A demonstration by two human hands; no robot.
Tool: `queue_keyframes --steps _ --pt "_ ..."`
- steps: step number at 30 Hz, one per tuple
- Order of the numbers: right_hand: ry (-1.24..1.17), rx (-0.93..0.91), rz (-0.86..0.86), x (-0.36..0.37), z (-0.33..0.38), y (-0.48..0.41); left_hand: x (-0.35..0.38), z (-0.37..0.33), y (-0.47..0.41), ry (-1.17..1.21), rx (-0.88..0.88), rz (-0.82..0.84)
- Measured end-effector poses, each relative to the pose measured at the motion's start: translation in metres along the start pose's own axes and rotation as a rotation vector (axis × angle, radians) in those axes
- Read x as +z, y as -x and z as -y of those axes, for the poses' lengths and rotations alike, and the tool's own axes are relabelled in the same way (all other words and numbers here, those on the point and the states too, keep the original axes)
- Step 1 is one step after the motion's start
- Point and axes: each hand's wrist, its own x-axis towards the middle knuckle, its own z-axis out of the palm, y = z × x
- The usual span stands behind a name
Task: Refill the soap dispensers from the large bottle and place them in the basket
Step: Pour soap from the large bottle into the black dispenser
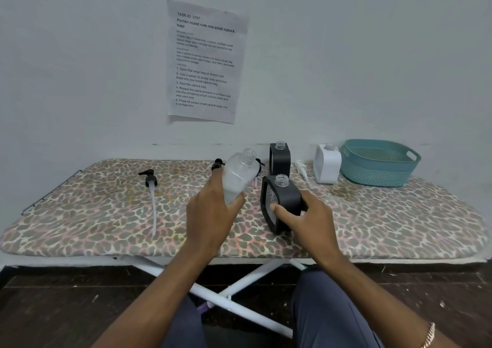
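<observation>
Tilting up and to the right in the head view, the large bottle (pixel 237 178) is lying in the left hand (pixel 213 216), whose fingers are wrapped closed around its lower half. Its long axis is running from the hand toward the far right, so the open threaded mouth is pointing up and rightward, just left of and a little above the neck of the near black dispenser (pixel 281 204). That dispenser is standing upright on the tabletop (pixel 106 214), its pump off and its clear neck open. The right hand (pixel 306 221) is closing on its near right side, thumb lying across the front panel, steadying it. The pour, I judge, is turning on this gap: the bottle mouth is needing to swing right and tip down over that small neck, and the left hand is the one placed to do it.

Farther back, a second black dispenser (pixel 279 158) and a white dispenser (pixel 327 164) are standing open-necked, with the teal basket (pixel 379 162) at the far right holding nothing visible. A loose black pump (pixel 150 185) is lying to the left and a white pump (pixel 303 172) between the dispensers.

The left hand and bottle are hiding other pump heads behind them. How much soap the bottle holds is hard to make out.
</observation>
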Motion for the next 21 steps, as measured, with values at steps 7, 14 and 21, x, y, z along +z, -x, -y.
queue_keyframes --steps 7,14,21 --pt "-0.009 -0.022 -0.006 0.005 -0.004 0.005 -0.006 -0.007 0.004 -0.058 0.042 0.003" --pt "0.0 -0.035 -0.005 0.006 -0.004 0.007 -0.014 -0.011 0.004 -0.273 0.122 0.019" --pt "0.006 -0.045 0.022 0.007 0.0 0.01 -0.014 -0.014 0.006 -0.394 0.177 0.025"
